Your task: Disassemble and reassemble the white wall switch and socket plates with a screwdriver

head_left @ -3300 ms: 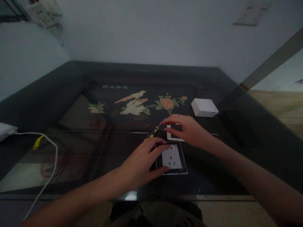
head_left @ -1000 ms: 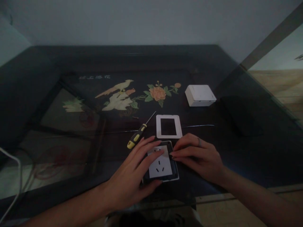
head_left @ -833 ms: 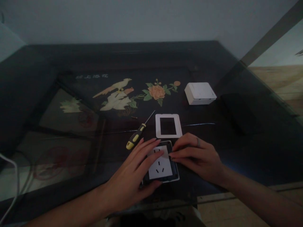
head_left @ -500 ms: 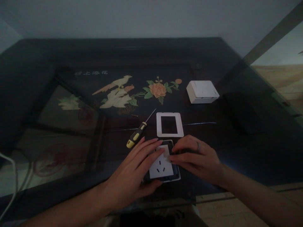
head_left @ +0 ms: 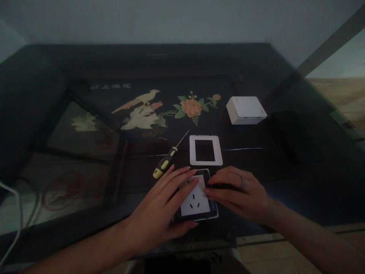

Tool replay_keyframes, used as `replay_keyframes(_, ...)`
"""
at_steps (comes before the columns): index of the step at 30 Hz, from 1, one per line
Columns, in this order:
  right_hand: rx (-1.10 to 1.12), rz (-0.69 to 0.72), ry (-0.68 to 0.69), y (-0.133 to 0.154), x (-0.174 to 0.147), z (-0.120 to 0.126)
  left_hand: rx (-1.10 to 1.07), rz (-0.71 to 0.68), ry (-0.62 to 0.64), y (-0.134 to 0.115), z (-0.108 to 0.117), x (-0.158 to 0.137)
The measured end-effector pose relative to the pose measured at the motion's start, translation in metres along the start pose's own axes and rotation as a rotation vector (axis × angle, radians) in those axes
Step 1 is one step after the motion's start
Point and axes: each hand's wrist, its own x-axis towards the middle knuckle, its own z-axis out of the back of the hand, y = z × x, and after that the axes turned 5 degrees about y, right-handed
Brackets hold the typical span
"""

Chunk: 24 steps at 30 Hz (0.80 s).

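White square slotted socket (head_left: 196, 201) in dark backing: near side of dark glossy counter (head_left: 171, 62). Left hand (head_left: 159, 207): half-curled, holding its near and far edges, seemingly to steady it. Right hand (head_left: 241, 192): fingertips drawn close at its right edge; whether anything is pinched cannot be told. White square plastic frame (head_left: 192, 150), black-and-yellow-handled screwdriver (head_left: 167, 161): just beyond, apparently kept within reach. Pale characters (head_left: 110, 86): 上 legible, others blurred.

Two hands (head_left: 155, 211) (head_left: 242, 192) at one socket (head_left: 201, 201); beyond socket lie one white frame (head_left: 192, 151), one screwdriver (head_left: 165, 163), one small screw (head_left: 162, 138), one white box (head_left: 247, 108).
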Motion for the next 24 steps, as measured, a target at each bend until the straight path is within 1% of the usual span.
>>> replay_keyframes(9,-0.124,0.062,-0.033,-0.0004,-0.0004,-0.0007,0.026,-0.006,0.013,0.0006,-0.0025,-0.0002)
replay_keyframes(13,-0.183,0.082,-0.021,-0.0004,-0.0033,-0.0011,0.02,-0.01,-0.001,0.0002,-0.0025,-0.0001)
replay_keyframes(18,-0.189,0.072,-0.047,0.0022,-0.0001,0.001,0.011,-0.008,-0.001,0.0,-0.0021,0.0)
replay_keyframes(24,-0.194,0.08,-0.047,0.0023,-0.0013,-0.0012,0.017,-0.013,0.002,0.0005,-0.0025,0.0)
